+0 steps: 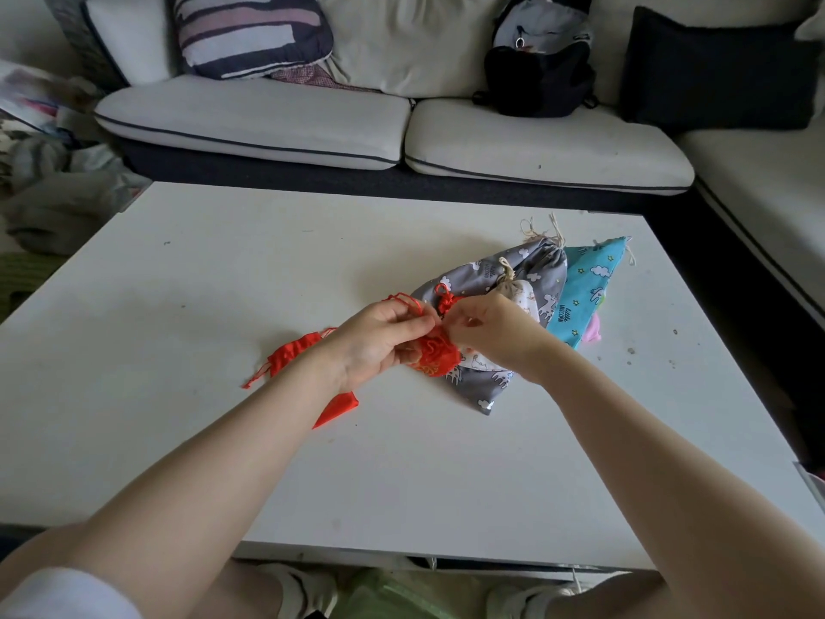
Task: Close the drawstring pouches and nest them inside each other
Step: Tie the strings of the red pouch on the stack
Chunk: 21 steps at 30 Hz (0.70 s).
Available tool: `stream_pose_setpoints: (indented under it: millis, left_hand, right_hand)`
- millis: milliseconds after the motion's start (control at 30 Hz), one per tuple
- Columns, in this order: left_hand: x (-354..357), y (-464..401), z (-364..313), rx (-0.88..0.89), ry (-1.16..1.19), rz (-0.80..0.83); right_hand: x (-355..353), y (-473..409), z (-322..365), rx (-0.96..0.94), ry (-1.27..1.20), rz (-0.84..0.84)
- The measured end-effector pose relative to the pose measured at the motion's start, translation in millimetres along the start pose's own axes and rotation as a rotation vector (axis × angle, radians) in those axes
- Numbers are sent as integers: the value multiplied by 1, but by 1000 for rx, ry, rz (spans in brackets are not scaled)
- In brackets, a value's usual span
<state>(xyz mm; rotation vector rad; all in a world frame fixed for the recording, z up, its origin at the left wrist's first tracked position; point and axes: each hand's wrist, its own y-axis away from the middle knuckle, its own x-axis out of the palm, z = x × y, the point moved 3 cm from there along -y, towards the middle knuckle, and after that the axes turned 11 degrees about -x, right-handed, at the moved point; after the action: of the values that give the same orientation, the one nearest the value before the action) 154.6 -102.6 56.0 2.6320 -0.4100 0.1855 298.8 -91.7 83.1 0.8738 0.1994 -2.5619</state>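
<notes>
Both bare forearms reach over the white tabletop (178, 440). Left hand (379, 346) grips the small red embroidered satin drawstring pouch (435, 357); right hand (491, 328) pinches its red cord (444, 299), fingers curled. Pull cords apart evenly so slippery satin gathers tight. It sits above the grey unicorn-print cotton pouch (486, 377), beside a turquoise cloud-print pouch (589, 288).

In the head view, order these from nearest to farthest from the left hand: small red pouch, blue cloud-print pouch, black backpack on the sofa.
From the left hand:
1. Small red pouch, in its grip.
2. Blue cloud-print pouch, to the right on the table.
3. Black backpack, far back on the sofa.
</notes>
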Motion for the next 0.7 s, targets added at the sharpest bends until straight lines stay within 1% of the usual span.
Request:
stream_pose_setpoints:
  millis: [67,167,267,333,400,467,533,600,700]
  left_hand:
    - [2,1,0,-1,-7,-9]
    - [3,0,-5,52,-31,-53]
    - [3,-2,-7,115,-97,-148]
    - [1,-5,-8,163,-221,-247]
    - [1,-7,-13,254,-409,-352]
    - [4,-7,-18,361,-580,-423]
    - [9,-5,-23,435,-712,-472]
    - [13,-7,-25,469,-765,-515]
    - [19,-11,-27,444,-753,-559]
  right_hand:
    - [1,-3,-2,30,-34,-21]
    - [5,-4,-5,65,-231,-81]
    - [8,-2,-7,31,-392,-123]
    - [10,-1,-10,-4,-437,-145]
    - [11,1,-12,-30,-426,-165]
    - [11,1,-13,-42,-413,-181]
    - [8,2,-12,-52,-456,-191]
    - [2,3,-14,-59,-489,-195]
    - [-7,2,-16,-52,-526,-194]
